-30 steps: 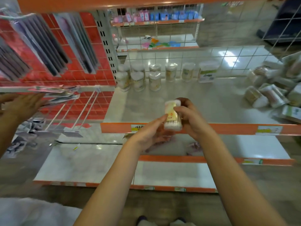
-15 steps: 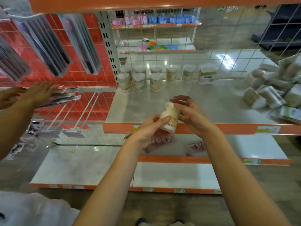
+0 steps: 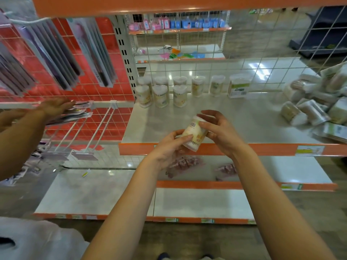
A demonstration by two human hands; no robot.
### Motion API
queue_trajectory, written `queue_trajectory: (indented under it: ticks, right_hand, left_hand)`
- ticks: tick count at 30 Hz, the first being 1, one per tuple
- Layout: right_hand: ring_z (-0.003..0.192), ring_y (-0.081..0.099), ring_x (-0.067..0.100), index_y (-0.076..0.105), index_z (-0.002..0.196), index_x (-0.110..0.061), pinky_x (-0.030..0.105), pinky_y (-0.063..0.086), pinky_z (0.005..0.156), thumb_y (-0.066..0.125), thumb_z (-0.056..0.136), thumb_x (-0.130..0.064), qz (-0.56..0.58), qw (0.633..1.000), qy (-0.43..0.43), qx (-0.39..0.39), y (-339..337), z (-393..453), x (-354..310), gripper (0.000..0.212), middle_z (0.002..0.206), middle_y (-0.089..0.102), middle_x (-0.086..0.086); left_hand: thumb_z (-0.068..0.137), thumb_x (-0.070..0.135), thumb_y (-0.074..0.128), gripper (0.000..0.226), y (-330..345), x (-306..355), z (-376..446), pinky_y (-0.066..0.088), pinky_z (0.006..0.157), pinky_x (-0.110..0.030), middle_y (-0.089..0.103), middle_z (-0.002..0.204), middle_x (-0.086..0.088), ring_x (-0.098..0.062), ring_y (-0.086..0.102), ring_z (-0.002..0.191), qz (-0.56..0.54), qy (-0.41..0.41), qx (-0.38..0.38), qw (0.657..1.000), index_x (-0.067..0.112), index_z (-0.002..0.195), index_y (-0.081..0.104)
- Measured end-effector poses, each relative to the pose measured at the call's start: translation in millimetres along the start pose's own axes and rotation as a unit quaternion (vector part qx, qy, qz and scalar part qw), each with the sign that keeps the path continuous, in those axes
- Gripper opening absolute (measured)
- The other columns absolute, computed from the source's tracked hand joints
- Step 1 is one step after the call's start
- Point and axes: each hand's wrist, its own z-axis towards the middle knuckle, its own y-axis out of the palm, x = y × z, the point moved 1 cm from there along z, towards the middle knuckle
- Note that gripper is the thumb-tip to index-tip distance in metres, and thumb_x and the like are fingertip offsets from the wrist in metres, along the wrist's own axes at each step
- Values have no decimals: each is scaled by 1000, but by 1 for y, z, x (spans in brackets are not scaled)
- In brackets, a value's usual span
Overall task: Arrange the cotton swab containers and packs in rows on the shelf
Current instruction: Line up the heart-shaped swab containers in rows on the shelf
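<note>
A clear round cotton swab container (image 3: 194, 133) with a yellow label is tilted in front of the shelf's front edge. My left hand (image 3: 169, 146) grips its lower end and my right hand (image 3: 218, 131) holds its upper end, fingers curled round it. At the back left of the grey shelf (image 3: 234, 121) several matching containers (image 3: 161, 95) stand in two short rows, with a square box of swabs (image 3: 238, 86) at the row's right end. A loose heap of swab packs and containers (image 3: 315, 102) lies at the shelf's right.
The shelf has an orange front lip (image 3: 262, 149) and a wire grid back (image 3: 244, 59). Another person's hand (image 3: 54, 107) reaches at hanging packs on the red grid panel to the left. Lower shelves (image 3: 112, 190) carry a few pink packs (image 3: 184, 163).
The container has tipped from upright to slanted between my hands and sunk slightly toward the shelf's front edge. The other person's hand has moved right along the hanging packs.
</note>
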Motion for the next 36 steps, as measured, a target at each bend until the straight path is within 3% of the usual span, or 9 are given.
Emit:
queue_trajectory:
  ticks: [6,9,15,19,24,28,33,36]
  right_hand:
    - [110,59,19,51,118,-23,29,49,85,62,86,-6,-48,997,43,-42,-5,-4,6,38,118,60,4]
    - [105,61,18,49,123,-20,30,51,85,62,87,-7,-73,994,53,-61,-2,-7,10,40,114,60,3]
    - [106,59,15,45,129,-18,31,49,94,67,84,-12,-177,979,52,-82,-2,-9,14,51,115,59,-5]
    - [105,59,16,44,134,-15,30,49,90,71,82,-13,-251,963,45,-83,-3,-10,16,59,117,55,-7]
    - [98,57,15,42,125,-20,21,48,73,71,81,-8,-244,969,3,-23,-8,-11,18,54,111,51,-12]
    - [89,54,7,42,116,-21,18,46,67,71,81,-8,-250,968,-13,11,-18,-11,20,48,104,50,-13]
    - [99,53,14,44,119,-13,25,46,82,72,80,-10,-281,959,-16,20,-38,-6,21,47,110,52,-5]
    - [100,53,13,46,122,-10,27,45,84,74,78,-15,-321,946,-28,30,-52,1,19,52,115,55,-1]
  left_hand:
    - [88,11,61,50,-14,18,8,58,74,-28,63,111,-9,-18,65,90,-9,39,50,998,3,134,43]
    - [88,13,63,53,-15,24,10,56,75,-27,59,122,-12,-21,62,99,23,64,71,995,4,135,40]
    - [87,16,65,48,-12,26,14,52,81,-25,58,118,-9,-20,59,104,83,96,98,987,7,130,44]
    - [83,22,70,50,-8,25,15,50,93,-31,56,125,-10,-20,57,112,154,109,111,976,12,126,48]
    - [80,27,74,52,5,37,16,43,87,-16,49,128,-1,-13,51,110,352,175,89,915,19,126,50]
    - [76,32,76,56,22,43,24,44,99,-30,42,123,2,-15,50,111,492,197,67,845,24,125,51]
    - [77,34,75,58,43,40,36,46,99,-36,43,116,6,-15,51,111,550,212,57,806,24,128,50]
    - [77,36,74,59,55,42,43,46,98,-37,47,122,3,-17,51,113,575,215,61,787,25,130,50]
